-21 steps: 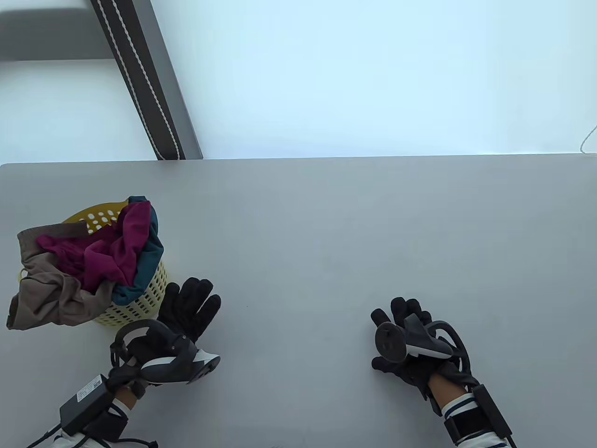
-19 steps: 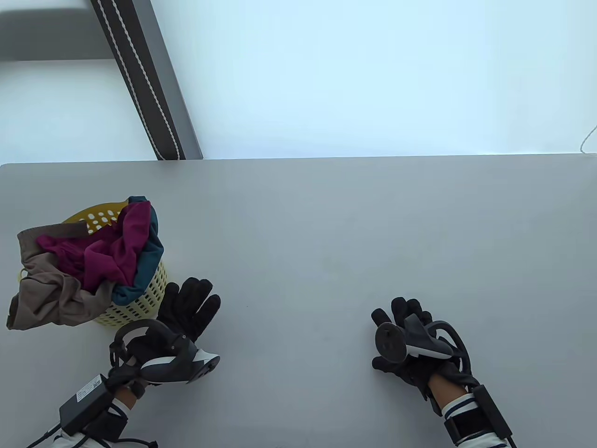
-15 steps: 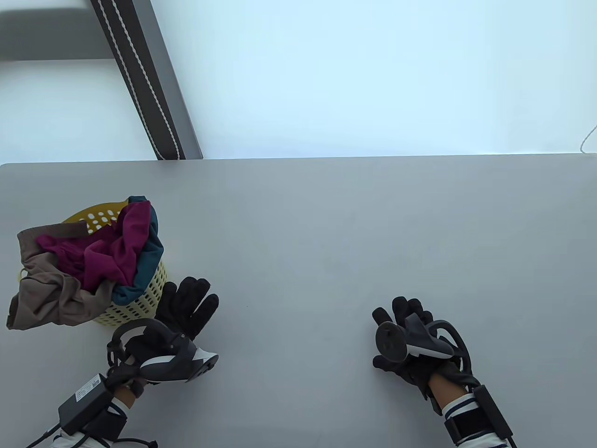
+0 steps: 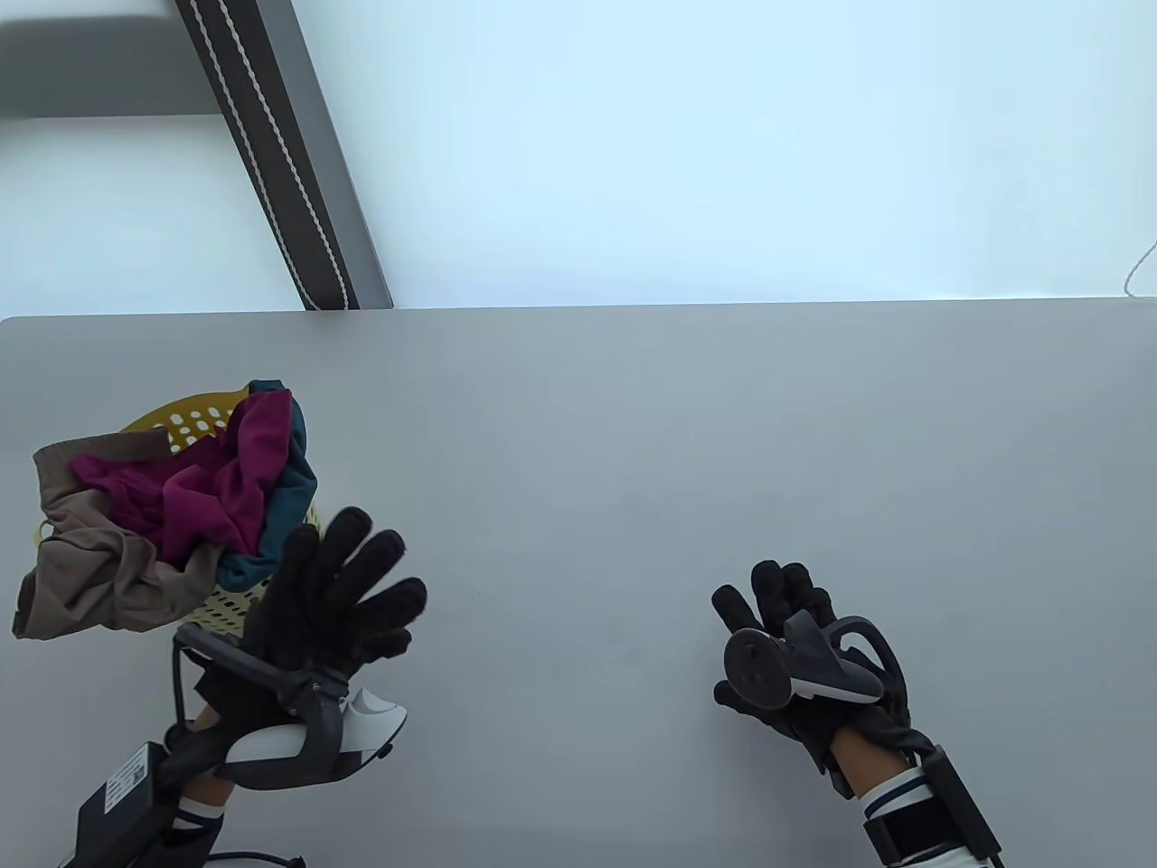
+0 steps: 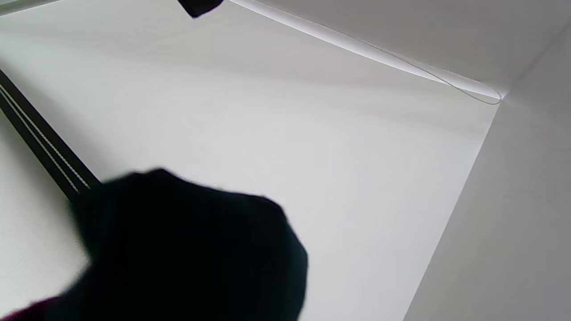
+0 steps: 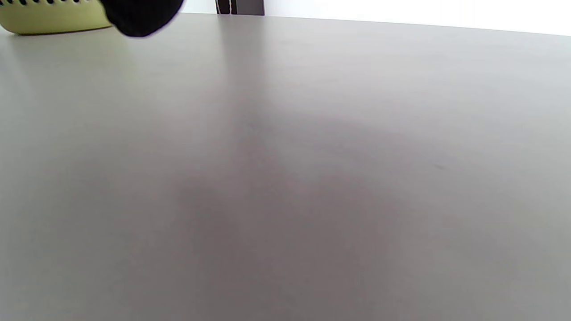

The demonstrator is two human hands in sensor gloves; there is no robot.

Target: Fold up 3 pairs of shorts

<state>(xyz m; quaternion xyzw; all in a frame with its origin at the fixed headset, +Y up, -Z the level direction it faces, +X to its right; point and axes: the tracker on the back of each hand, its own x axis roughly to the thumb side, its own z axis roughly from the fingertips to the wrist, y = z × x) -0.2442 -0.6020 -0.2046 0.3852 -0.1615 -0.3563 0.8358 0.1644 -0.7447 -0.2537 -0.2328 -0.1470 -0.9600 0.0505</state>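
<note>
Neither hand holds anything. Left hand (image 4: 339,592): fingers straight and spread, raised at the near right side of the basket (image 4: 303,542), overlapping its wall in the table view; contact cannot be told. Tracker (image 4: 307,728) sits on its back.

Basket: yellow, perforated, at the table's (image 4: 633,434) left. All three pairs of shorts lie crumpled in it, unfolded. Tan shorts (image 4: 90,561) hang over the left rim onto the table side. Magenta shorts (image 4: 217,488) lie on top, in the middle. Teal shorts (image 4: 289,506) sit at the right rim, just beside the left fingertips.

Right hand (image 4: 777,633): well apart to the right, low over bare table, fingers loosely bent, nothing in them. Right wrist view: only table surface, the basket's base at the top left corner.
</note>
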